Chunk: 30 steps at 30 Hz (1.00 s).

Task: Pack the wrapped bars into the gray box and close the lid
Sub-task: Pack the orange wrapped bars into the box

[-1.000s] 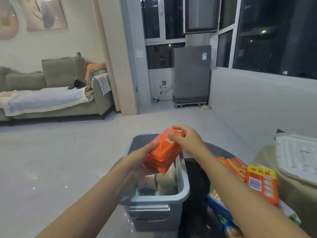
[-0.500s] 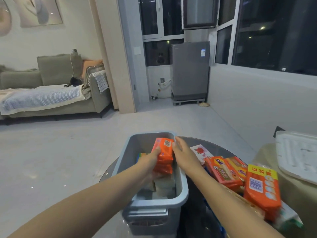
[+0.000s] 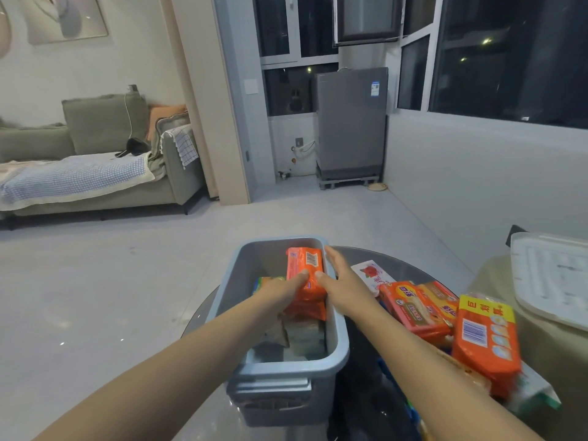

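Observation:
The gray box (image 3: 339,356) stands on a round glass table (image 3: 361,396) in front of me. An orange wrapped bar (image 3: 306,268) sits on edge inside the box against its right wall, on top of another orange bar (image 3: 308,309). My left hand (image 3: 281,291) grips its near left side. My right hand (image 3: 339,278) has its thumb on the bar and its fingers stretched along the bar's right side over the rim. Pale wrapped bars (image 3: 302,338) lie on the box floor. The white lid (image 3: 553,281) rests at the far right.
Loose wrapped bars are piled right of the box: two orange packs (image 3: 413,308), a bigger orange pack (image 3: 483,340) and a white pack with a red rose (image 3: 370,273). The lid lies on a beige-covered surface (image 3: 541,351). Open gray floor stretches beyond, toward a sofa (image 3: 95,173).
Both hands have carried the orange bar from above the box down into it and pushed it toward the far right corner. My view has tilted slightly downward.

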Available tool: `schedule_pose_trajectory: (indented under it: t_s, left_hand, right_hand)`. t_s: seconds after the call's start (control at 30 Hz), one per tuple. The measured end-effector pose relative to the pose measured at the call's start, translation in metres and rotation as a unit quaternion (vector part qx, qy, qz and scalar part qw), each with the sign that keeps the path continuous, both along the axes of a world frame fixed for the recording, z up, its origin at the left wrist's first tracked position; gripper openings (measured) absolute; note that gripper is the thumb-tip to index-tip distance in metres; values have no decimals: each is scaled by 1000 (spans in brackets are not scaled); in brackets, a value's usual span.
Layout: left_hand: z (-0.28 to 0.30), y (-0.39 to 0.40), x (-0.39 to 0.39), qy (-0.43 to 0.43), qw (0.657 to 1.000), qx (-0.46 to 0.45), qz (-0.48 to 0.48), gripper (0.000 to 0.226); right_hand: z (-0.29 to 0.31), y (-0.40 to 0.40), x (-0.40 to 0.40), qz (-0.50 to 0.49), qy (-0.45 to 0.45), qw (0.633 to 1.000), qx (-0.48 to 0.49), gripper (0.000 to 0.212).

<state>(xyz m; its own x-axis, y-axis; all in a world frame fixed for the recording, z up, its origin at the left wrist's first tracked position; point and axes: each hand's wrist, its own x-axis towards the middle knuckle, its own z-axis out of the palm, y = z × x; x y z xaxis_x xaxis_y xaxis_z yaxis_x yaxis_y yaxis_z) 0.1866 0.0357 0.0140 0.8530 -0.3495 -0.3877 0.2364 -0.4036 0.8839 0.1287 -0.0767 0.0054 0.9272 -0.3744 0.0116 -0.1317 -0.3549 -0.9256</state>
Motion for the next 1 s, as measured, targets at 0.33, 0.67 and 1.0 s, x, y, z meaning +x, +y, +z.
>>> schedule_pose_trajectory:
  t_s: [0.33, 0.67, 1.0]
  left_hand:
    - [15, -6, -22, -96, 990, 100, -1, 70]
    - [32, -35, -89, -208, 978, -30, -10, 53]
    - [4, -103, -137, -160, 982, -40, -97, 48]
  right_hand:
    - [6, -2, -21, 0, -2, 1000, 4, 52]
    - [5, -45, -81, -130, -126, 983, -2, 28]
    - [-20, -106, -132, -211, -110, 969, -61, 21]
